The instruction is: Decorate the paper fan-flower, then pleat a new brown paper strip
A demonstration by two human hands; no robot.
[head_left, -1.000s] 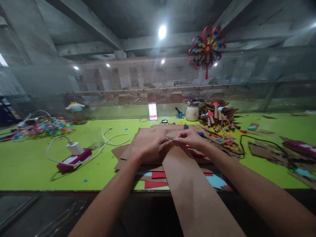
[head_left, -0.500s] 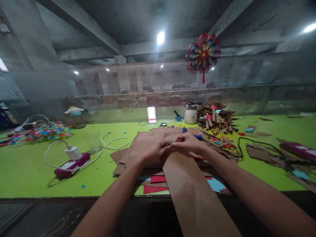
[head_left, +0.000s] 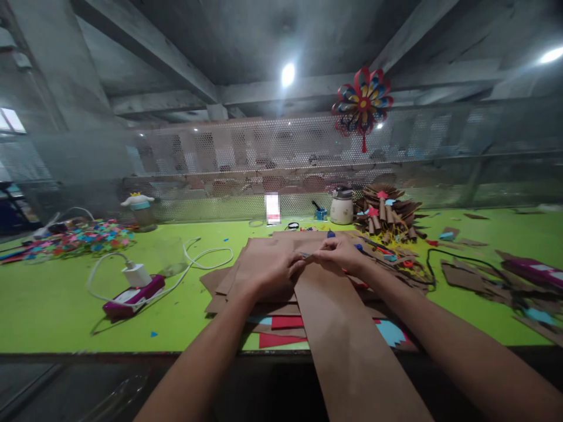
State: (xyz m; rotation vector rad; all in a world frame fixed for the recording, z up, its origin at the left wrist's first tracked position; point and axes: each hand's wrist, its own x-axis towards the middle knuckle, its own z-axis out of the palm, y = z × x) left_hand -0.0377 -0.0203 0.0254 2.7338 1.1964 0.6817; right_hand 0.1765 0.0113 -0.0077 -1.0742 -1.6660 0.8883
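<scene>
A long brown paper strip runs from the near edge of the view up to both hands. My left hand pinches the left side of its far end. At the right side of that end, my right hand is closed on the paper, fingertips close to the left ones. A small greyish edge shows between the fingertips; what it is cannot be made out. Under the hands lies a stack of brown paper sheets, with red paper and light blue paper beneath.
On the green table stand a purple power strip with a white charger and cable at left, colourful paper stars, a white jug, a pile of brown paper rolls and a black cord at right. A pinwheel ornament hangs behind.
The camera view has shifted slightly, so the scene sits a little lower and to the right. Both hands remain at the strip's far end, with the fingertips slightly changed in position.
</scene>
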